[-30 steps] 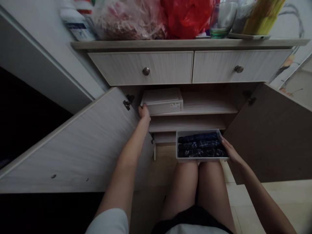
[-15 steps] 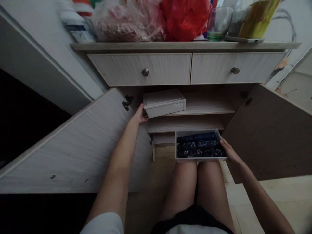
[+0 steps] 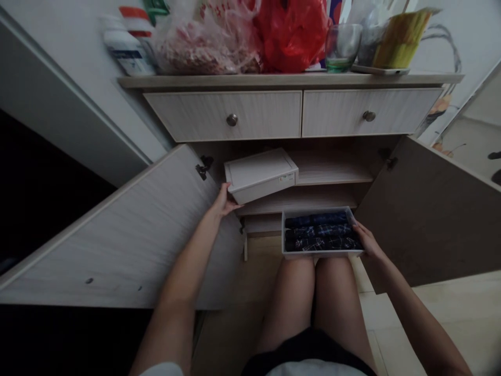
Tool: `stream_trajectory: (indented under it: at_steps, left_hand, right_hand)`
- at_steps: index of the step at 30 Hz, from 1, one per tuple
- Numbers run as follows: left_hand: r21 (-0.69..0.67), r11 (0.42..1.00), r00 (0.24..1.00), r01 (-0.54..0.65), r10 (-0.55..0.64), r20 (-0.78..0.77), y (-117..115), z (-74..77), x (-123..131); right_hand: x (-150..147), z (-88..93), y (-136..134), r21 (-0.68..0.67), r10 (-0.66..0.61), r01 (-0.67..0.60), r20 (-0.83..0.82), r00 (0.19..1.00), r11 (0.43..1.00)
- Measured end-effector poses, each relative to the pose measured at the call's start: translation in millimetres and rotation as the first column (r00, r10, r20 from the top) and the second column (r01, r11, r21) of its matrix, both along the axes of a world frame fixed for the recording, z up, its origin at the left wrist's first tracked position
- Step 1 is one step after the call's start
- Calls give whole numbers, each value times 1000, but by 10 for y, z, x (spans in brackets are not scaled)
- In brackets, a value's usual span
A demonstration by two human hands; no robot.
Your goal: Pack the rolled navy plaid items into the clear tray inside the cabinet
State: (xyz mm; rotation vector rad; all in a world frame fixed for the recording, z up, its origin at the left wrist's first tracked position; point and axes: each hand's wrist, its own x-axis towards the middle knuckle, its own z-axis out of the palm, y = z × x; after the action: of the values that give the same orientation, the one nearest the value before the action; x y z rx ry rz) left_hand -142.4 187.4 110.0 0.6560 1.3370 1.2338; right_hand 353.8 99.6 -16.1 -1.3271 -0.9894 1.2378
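Note:
My left hand [image 3: 227, 201] grips the left end of a white lidded box [image 3: 261, 176], thumb at its upper edge and fingers beneath. The box sits askew at the upper shelf [image 3: 332, 169], its left end jutting out past the shelf's front edge. A small label shows on its front side. My right hand [image 3: 368, 241] holds the right side of a white open storage box [image 3: 313, 255] resting at my knees. Inside it lie several folded umbrellas [image 3: 319, 231], dark blue and black, some with plaid lines.
Two cabinet doors stand wide, a left door [image 3: 129, 235] and a right door [image 3: 426, 214]. Above are two closed drawers [image 3: 223, 116]. On the countertop [image 3: 282, 81] are a white bottle [image 3: 127, 52], plastic bags [image 3: 291, 36], a glass [image 3: 342, 49] and a yellow packet [image 3: 399, 44].
My left hand has drawn the lidded box outward and down, and its left end now projects further from the shelf. The box of umbrellas has barely moved in my right hand.

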Motion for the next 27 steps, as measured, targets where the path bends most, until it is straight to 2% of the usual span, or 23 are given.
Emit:
stream_trajectory:
  at_steps: [3,7,13,19,27]
  left_hand:
    - [19,1000,1000,-18,18,-13,-255,-42,-133]
    - [7,999,999,-47,47,-25,-603,-62,-291]
    - [-31,999,995,-18,14,-99,-959,-66,-329]
    - [-30,997,984,71,-75,-161,-1094,-109,-159]
    - [-38,995,983,97,-102,-151,-1105,-126,-52]
  right_hand:
    - [152,95,-42,-20,-51,51,17,999,998]
    - [477,220,-59,-111,-214,219,58,975,969]
    - [857,432,123,18,-306,307,148,940,952]
    - [755,702,319,67,-290,284,101,952,956]
    - [527,915,326,1,-227,228,60,972,974]
